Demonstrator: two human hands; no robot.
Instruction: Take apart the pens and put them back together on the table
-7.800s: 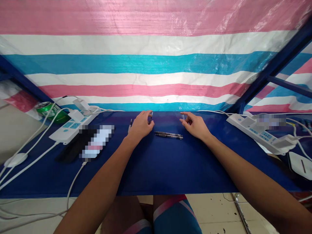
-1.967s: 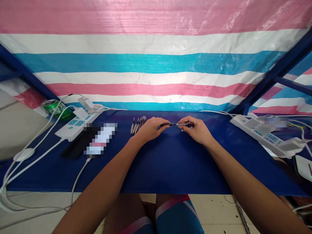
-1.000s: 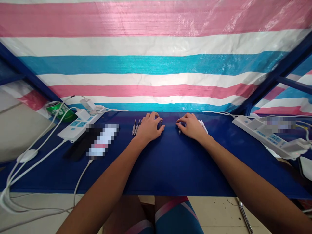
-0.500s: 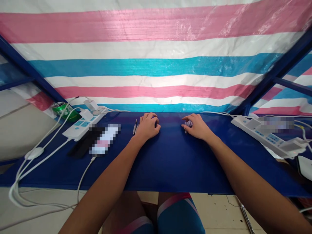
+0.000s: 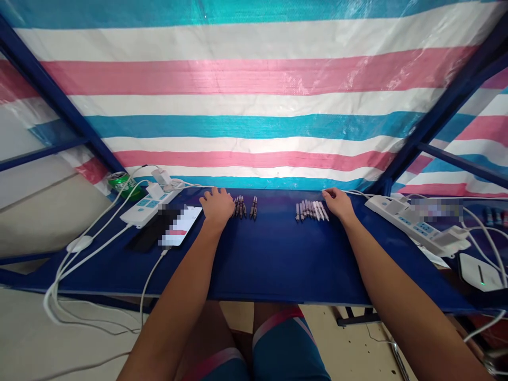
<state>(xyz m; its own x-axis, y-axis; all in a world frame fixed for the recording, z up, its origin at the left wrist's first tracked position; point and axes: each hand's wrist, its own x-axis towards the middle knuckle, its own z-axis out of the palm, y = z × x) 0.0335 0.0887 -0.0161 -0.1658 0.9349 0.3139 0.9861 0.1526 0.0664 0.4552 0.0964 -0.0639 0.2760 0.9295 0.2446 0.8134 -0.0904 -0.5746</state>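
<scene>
My left hand rests palm down on the blue table, its fingers spread and apparently holding nothing. Just right of it lies a row of dark-barrelled pens, with a small gap before two more dark pens. My right hand stands on its edge with the fingers loosely curved and a slight gap at the thumb. Beside its left edge lie several pale pens, greyish-purple at the left and whiter at the right, tips toward me. The undersides of both hands are hidden.
A power strip, a green can and a charging phone are on the left. Another power strip and a white device are on the right. Striped sheeting hangs behind the blue table.
Both hands have moved outward, my left to the left and my right to the right. The two rows of pens, mostly covered before, now show between them. The view has tilted up.
</scene>
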